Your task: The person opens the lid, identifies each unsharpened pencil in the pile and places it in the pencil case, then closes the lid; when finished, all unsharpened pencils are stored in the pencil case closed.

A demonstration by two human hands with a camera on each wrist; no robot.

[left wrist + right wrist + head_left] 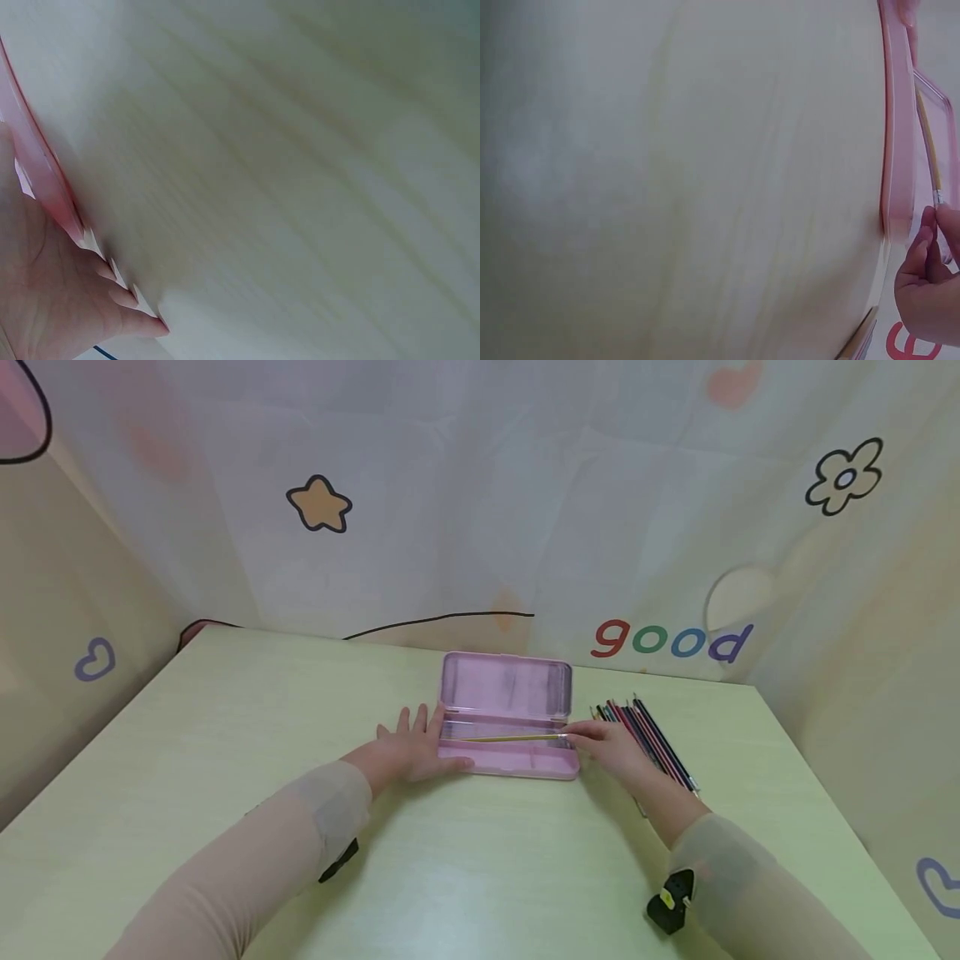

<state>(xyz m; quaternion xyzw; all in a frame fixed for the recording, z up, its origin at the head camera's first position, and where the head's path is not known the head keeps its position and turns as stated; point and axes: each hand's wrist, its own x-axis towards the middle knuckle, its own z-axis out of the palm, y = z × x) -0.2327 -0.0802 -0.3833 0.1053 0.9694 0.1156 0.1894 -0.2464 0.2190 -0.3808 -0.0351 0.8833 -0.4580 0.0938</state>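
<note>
A pink pencil case [555,763] lies with its lid raised at the middle of the table. My left hand [411,750] rests at its left end, fingers spread and thumb along the front edge; in the left wrist view the hand [60,285] touches the pink side. Between thumb and fingertips my right hand [611,747] pinches the end of a yellow pencil [517,738], which lies lengthwise over the case. The right wrist view shows this pencil [928,146] with its metal band just beyond the fingertips.
Several dark and coloured pencils [660,739] lie in a bunch right of the case, partly beneath my right forearm. A pale table [465,868] carries everything. Behind it hangs a printed curtain [450,527] with a star and the word "good".
</note>
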